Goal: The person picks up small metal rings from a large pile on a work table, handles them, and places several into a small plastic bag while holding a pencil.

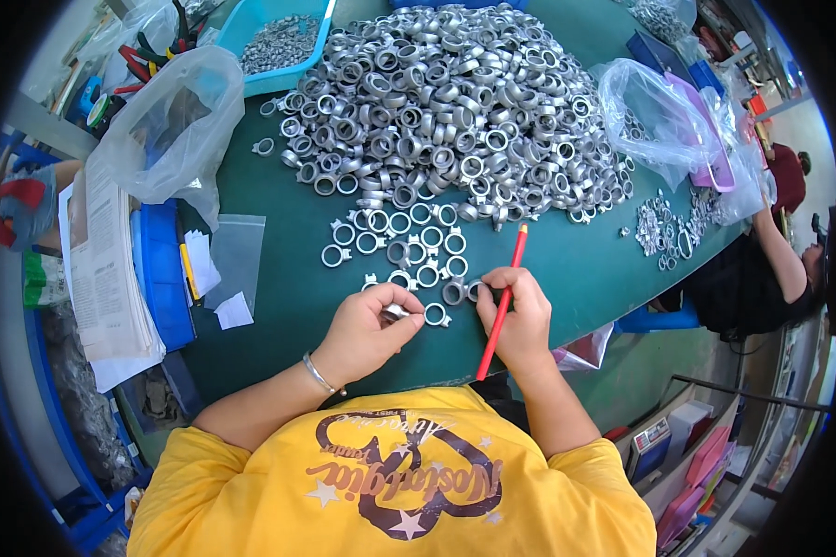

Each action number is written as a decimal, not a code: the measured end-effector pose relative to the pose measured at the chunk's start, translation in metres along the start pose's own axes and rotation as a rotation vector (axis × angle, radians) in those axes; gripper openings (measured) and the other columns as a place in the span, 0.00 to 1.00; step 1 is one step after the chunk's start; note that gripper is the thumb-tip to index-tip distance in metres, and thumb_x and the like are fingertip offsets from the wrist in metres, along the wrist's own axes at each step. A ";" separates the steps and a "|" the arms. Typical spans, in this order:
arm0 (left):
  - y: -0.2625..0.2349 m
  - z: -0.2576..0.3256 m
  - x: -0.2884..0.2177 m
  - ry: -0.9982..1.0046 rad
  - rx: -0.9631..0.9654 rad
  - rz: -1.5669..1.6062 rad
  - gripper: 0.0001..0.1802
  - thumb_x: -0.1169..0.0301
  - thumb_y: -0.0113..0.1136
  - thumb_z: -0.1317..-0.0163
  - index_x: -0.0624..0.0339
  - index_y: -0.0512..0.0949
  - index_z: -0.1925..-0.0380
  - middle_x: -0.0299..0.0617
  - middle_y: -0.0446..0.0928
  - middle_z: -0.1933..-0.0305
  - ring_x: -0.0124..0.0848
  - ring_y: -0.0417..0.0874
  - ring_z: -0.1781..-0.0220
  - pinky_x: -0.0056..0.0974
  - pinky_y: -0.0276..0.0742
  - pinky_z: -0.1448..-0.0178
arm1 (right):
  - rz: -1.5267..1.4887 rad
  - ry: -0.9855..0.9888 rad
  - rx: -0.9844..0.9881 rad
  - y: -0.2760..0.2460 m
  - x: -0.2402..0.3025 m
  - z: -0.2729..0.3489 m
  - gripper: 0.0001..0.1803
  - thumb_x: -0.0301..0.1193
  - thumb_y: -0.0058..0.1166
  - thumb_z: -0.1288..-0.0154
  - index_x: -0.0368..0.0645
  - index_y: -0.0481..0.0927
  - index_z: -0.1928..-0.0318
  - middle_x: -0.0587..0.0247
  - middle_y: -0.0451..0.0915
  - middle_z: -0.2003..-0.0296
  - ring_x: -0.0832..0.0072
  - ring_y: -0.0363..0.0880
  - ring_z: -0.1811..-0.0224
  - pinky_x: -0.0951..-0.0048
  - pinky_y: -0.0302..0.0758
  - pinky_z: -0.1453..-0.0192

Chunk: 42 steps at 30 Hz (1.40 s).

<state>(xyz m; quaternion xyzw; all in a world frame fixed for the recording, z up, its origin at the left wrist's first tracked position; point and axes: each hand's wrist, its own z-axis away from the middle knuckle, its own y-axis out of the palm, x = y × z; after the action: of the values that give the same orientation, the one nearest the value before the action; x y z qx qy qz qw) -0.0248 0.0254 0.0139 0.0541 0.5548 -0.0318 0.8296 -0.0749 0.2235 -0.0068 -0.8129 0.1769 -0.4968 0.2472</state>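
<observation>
My left hand (364,336) is closed, thumb and fingertips pinching a metal ring (396,313) above the green table. In my right hand (522,314) a red pencil (496,332) is gripped at a slant, its tip pointing away from me. The fingertips of that hand also touch another ring (474,291), though whether they pinch it is hard to see. Several loose grey rings (398,252) with small side tabs lie flat between my hands and a large heap of rings (455,107). One ring (436,315) rests just right of my left fingertips.
At the far left stands a light blue basin (235,42) with small metal parts. Clear plastic bags (149,153) flank the heap. A stack of papers (111,269) and a blue bin (163,278) line the left edge. Another person (757,255) sits at the right beside small metal parts (657,225).
</observation>
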 end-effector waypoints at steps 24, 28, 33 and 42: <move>0.013 0.003 -0.004 0.220 0.026 0.065 0.14 0.79 0.63 0.49 0.66 0.76 0.61 0.40 0.78 0.62 0.23 0.79 0.63 0.25 0.76 0.61 | -1.120 0.208 0.101 0.006 0.020 0.021 0.20 0.12 0.55 0.48 0.41 0.60 0.61 0.46 0.72 0.56 0.70 0.77 0.58 0.73 0.77 0.56; 0.012 0.004 -0.001 0.193 -0.021 0.071 0.12 0.80 0.63 0.49 0.66 0.76 0.63 0.39 0.77 0.61 0.22 0.79 0.62 0.23 0.75 0.59 | -1.031 0.127 0.088 0.008 0.024 0.021 0.21 0.12 0.56 0.49 0.41 0.61 0.60 0.48 0.72 0.56 0.70 0.77 0.57 0.72 0.77 0.54; 0.013 0.003 0.004 0.325 -0.089 -0.019 0.08 0.78 0.65 0.51 0.62 0.79 0.69 0.37 0.77 0.67 0.22 0.77 0.70 0.25 0.72 0.67 | -0.979 0.114 0.083 0.006 0.021 0.024 0.20 0.11 0.57 0.50 0.42 0.63 0.62 0.51 0.74 0.60 0.71 0.75 0.58 0.72 0.75 0.53; 0.011 0.006 -0.005 0.496 -0.086 -0.203 0.09 0.82 0.65 0.54 0.63 0.78 0.71 0.38 0.76 0.68 0.23 0.76 0.69 0.24 0.70 0.68 | -0.871 0.132 0.060 0.003 0.021 0.027 0.19 0.11 0.57 0.50 0.41 0.64 0.64 0.51 0.77 0.63 0.72 0.77 0.61 0.75 0.75 0.55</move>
<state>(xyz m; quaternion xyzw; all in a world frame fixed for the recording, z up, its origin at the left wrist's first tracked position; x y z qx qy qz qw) -0.0204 0.0357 0.0212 -0.0308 0.7444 -0.0768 0.6626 -0.0412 0.2157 -0.0036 -0.7707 -0.1816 -0.6103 0.0263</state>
